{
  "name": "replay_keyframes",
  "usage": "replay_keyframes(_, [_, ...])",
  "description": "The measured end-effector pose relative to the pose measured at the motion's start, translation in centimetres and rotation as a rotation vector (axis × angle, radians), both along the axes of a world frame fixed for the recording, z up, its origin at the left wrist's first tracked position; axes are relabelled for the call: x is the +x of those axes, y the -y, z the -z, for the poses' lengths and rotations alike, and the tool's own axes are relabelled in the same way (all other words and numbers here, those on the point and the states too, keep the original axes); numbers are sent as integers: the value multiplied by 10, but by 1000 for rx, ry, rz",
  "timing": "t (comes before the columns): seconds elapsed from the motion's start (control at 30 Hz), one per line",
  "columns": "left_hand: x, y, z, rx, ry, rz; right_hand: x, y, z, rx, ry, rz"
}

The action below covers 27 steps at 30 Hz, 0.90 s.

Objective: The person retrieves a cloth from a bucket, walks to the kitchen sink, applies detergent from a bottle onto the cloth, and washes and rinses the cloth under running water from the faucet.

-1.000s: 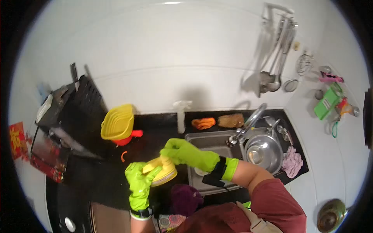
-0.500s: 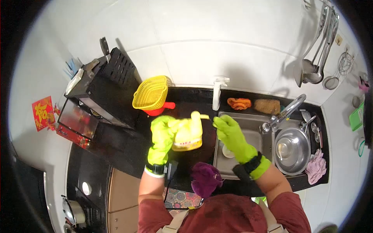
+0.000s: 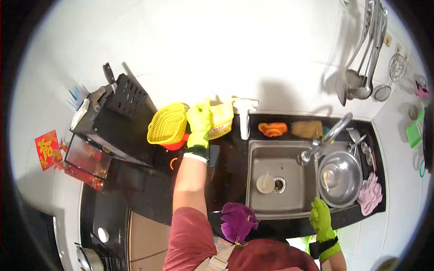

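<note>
My left hand point(image 3: 199, 121), in a green rubber glove, is wrapped round the side of a yellow bottle point(image 3: 221, 121). The bottle stands upright at the back of the black counter, between the yellow basket point(image 3: 166, 124) and a white spray bottle point(image 3: 244, 119). My right hand point(image 3: 320, 216), gloved too, is at the front edge of the counter, just below the metal bowl point(image 3: 340, 179). Its fingers are pressed together, and what they hold, if anything, is hidden.
A sink point(image 3: 282, 158) holds a small pale dish point(image 3: 265, 184) beside the drain. An orange cloth point(image 3: 272, 129) and a brown sponge point(image 3: 306, 129) lie behind it. A purple cloth point(image 3: 238, 221) hangs at the front edge, and a pink cloth point(image 3: 370, 194) lies right of the bowl.
The yellow bottle has moved back to the wall with my left hand on it. My right hand has left the bottle and moved right, past the sink to the front edge.
</note>
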<state>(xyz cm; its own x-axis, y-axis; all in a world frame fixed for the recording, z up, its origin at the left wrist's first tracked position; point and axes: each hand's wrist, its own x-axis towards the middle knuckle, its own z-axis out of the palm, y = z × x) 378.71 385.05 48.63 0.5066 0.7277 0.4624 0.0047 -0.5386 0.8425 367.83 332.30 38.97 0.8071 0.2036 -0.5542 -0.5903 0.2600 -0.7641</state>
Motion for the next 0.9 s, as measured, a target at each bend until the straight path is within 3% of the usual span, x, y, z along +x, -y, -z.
replay_keyframes(0.1, [27,-24,31,38,16,6,-1,10,11,-1,-21,81])
replay_keyframes(0.13, [31,-30,39,202,-11,-30,1,15,24,39,26,44])
replay_keyframes(0.17, [29,-31,42,361,-40,-79,-2,12,14,-90,30,-20])
replay_keyframes(0.23, [12,-22,25,293,-241,-149,6,18,60,74,37,79])
replay_keyframes(0.27, [13,-28,29,273,-206,-136,5,15,43,71,95,-27])
replay_keyframes(0.3, [15,-33,34,250,-176,-119,-13,-22,-29,-55,-91,120])
replay_keyframes(0.37, [2,-9,10,602,-13,-269,-5,-21,-35,-84,-116,-76])
replay_keyframes(0.43, [-59,66,-54,358,-267,128,6,-22,-40,-25,-110,-167])
replay_keyframes(0.47, [-78,97,-50,225,142,257,12,-25,-42,25,-130,-227])
replay_keyframes(0.5, [-119,117,-13,692,-153,243,19,-29,-44,37,-107,-277])
replay_keyframes(0.53, [-147,138,48,839,-125,233,25,-32,-44,45,-80,-292])
replay_keyframes(0.63, [-261,224,85,572,-953,499,36,-42,-45,67,-13,-348])
replay_keyframes(0.67, [-286,244,94,442,-1046,498,39,-44,-45,76,3,-360])
replay_keyframes(0.73, [-322,266,126,418,-1035,409,42,-46,-42,147,25,-419])
replay_keyframes(0.77, [-328,266,154,464,-1027,346,56,-49,-5,147,19,-468])
replay_keyframes(0.8, [-329,263,178,464,-951,286,76,-60,55,154,284,-504])
replay_keyframes(0.83, [-325,254,209,466,-873,228,75,-66,64,169,553,-530])
replay_keyframes(0.87, [-319,247,239,643,-578,119,83,-63,70,136,529,-614])
replay_keyframes(0.9, [-310,254,231,456,-460,42,83,-59,70,126,522,-652])
